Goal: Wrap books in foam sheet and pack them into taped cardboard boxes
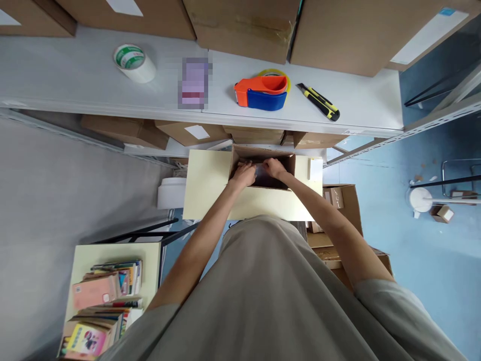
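An open cardboard box [236,159] stands on a pale yellow tabletop [208,185] in front of me. Both my hands reach into it. My left hand [245,174] is closed at the box's left side, its fingers on a piece of clear plastic [260,171]. To the right, my right hand [274,168] is closed with bent fingers on the same plastic. The plastic stretches between the two hands; whether it is a bag or a sheet, I cannot tell. The dark bottom of the box is partly hidden by my hands.
On the grey shelf [161,100] ahead lie a tape roll [141,65], a blurred purple item [194,82], an orange-blue tape dispenser [261,93] and a box cutter [319,102]. Cartons [244,30] line its back. Books [97,291] are stacked at lower left; an open carton [351,210] stands right.
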### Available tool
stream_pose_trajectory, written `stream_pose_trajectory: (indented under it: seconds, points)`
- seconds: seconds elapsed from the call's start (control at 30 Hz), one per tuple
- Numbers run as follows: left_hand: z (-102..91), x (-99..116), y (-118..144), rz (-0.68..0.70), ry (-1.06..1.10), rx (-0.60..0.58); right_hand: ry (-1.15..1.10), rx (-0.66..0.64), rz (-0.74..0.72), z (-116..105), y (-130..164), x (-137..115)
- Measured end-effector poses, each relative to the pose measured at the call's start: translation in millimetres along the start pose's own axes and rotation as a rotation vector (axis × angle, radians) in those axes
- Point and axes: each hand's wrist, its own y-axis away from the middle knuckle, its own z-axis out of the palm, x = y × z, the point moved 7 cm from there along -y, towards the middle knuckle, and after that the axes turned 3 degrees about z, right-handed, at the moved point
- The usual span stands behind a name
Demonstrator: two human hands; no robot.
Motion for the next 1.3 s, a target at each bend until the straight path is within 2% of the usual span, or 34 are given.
stream_pose_trajectory:
  seconds: [0.1, 0.2, 0.23, 0.3, 0.37, 0.43, 0.53, 0.67, 0.83, 0.93, 1.1, 1.2, 1.3]
  points:
    - [-13.0, -0.2, 14.2, 0.068, 0.049, 0.166, 0.023, 0.047, -0.005, -13.3, 17.8, 6.7]
    - [-36.4, -9.2, 44.9, 0.105, 0.121, 0.399, 0.000, 0.273, -0.136, -35.9, 60.6, 14.9]
    - [-44.7, -16.3, 57.4, 0.079, 0.138, 0.486, -0.026, 0.384, -0.178, -44.0, 79.2, 21.0]
    - [-57.4, -35.5, 81.5, -0.038, 0.166, 0.635, -0.073, 0.605, -0.142, -56.1, 115.3, 43.8]
    - [-60.7, -55.7, 97.6, -0.183, 0.193, 0.692, -0.111, 0.694, -0.033, -55.7, 139.3, 69.7]
    - [-56.7, -70.5, 103.0, -0.287, 0.219, 0.667, -0.141, 0.665, 0.069, -46.4, 148.3, 89.0]
    - [-50.9, -79.3, 101.0, -0.356, 0.225, 0.619, -0.159, 0.580, 0.143, -32.0, 145.4, 97.2]
    - [-54.6, -74.7, 104.4, -0.362, 0.176, 0.625, -0.129, 0.612, 0.159, -32.6, 145.2, 85.8]
    - [-54.4, -71.2, 134.1, -0.352, 0.157, 0.682, -0.096, 0.667, 0.067, -34.8, 163.4, 69.4]
    - [-39.2, -74.0, 154.5, -0.379, 0.156, 0.681, -0.091, 0.648, 0.035, -23.6, 170.5, 66.1]
    - [-2.2, -73.4, 178.7, -0.406, 0.221, 0.622, -0.097, 0.587, 0.006, 2.2, 176.1, 60.6]
    - [13.7, -61.5, 184.3, -0.300, 0.306, 0.573, -0.142, 0.514, -0.088, 16.6, 179.9, 51.3]
    - [24.7, -47.1, 181.4, -0.170, 0.360, 0.472, -0.166, 0.393, -0.201, 30.0, 179.4, 41.8]
